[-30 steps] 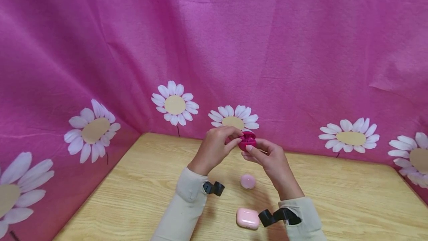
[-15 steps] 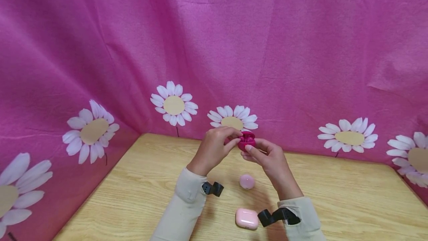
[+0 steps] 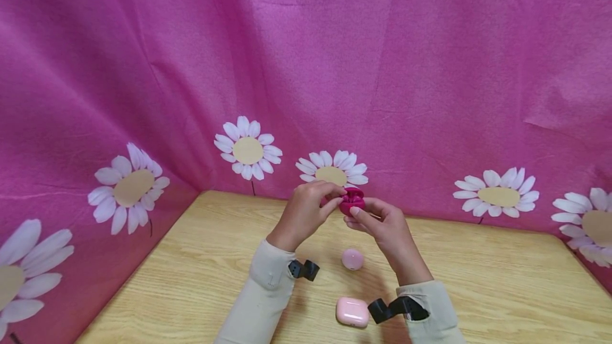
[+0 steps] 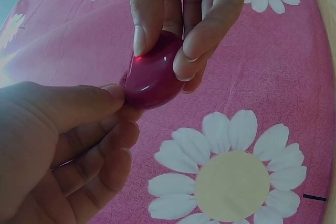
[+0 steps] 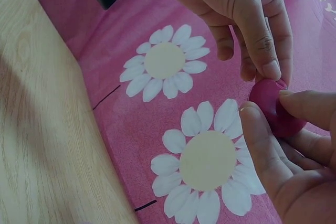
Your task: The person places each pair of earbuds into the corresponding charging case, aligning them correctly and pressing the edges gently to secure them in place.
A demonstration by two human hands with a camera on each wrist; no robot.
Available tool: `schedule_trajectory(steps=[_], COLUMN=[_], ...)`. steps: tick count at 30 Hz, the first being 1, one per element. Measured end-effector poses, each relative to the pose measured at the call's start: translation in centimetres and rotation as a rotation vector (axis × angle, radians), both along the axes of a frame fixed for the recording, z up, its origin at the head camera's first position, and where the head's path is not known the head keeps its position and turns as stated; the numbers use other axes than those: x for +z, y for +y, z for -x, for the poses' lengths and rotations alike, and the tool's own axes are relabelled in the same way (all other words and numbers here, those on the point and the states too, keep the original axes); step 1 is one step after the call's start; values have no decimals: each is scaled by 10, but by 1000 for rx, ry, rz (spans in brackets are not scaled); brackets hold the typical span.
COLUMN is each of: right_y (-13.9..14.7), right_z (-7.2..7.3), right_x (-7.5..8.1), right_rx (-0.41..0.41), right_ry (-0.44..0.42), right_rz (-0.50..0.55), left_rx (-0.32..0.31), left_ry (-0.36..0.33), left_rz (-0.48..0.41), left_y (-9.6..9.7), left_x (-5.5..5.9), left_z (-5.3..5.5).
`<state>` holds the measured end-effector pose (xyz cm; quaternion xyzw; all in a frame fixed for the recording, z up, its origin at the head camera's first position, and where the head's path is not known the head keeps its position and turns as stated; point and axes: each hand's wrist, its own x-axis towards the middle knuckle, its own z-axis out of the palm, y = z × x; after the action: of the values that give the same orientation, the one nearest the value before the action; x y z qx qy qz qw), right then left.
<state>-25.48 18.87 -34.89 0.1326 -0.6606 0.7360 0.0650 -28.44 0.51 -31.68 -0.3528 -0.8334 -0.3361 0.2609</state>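
A deep pink earbud case [image 3: 352, 207] is held up over the table with its lid raised, and small shapes show inside it in the head view. My right hand [image 3: 392, 230] grips the case from the right, thumb on its front and fingers behind. From the other side my left hand [image 3: 306, 211] pinches its left edge between thumb and forefinger, right at the opening. Both wrist views show the case's smooth rounded outside; the left thumb tip [image 4: 116, 93] lies against its rim. The inside is hidden there.
Below the hands on the wooden table [image 3: 201, 280] lies a round pale pink case [image 3: 353, 259]. A light pink rectangular earbud case [image 3: 352, 312] lies nearer, close to the right wrist's black camera mount [image 3: 399, 309]. A magenta daisy-print cloth [image 3: 411, 94] hangs behind the table.
Both hands keep their hold on the raised, open earbud case and hardly move. The whole head view shifts slightly left.
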Motion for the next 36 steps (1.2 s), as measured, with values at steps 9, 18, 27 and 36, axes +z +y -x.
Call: schedule_trajectory(steps=[9, 18, 27, 36], right_y=[1, 1, 1, 3], right_z=[0, 0, 0, -1], right_x=[1, 1, 1, 2], right_rx=[-9, -5, -5, -24], right_ry=[-18, -12, -6, -23], right_rz=[-2, 2, 9, 5], left_rx=[13, 13, 18, 15], left_ry=[11, 20, 31, 31], left_rz=[21, 26, 24, 20], left_y=[1, 1, 3, 4], left_x=[0, 0, -2, -2], left_z=[0, 0, 0, -1])
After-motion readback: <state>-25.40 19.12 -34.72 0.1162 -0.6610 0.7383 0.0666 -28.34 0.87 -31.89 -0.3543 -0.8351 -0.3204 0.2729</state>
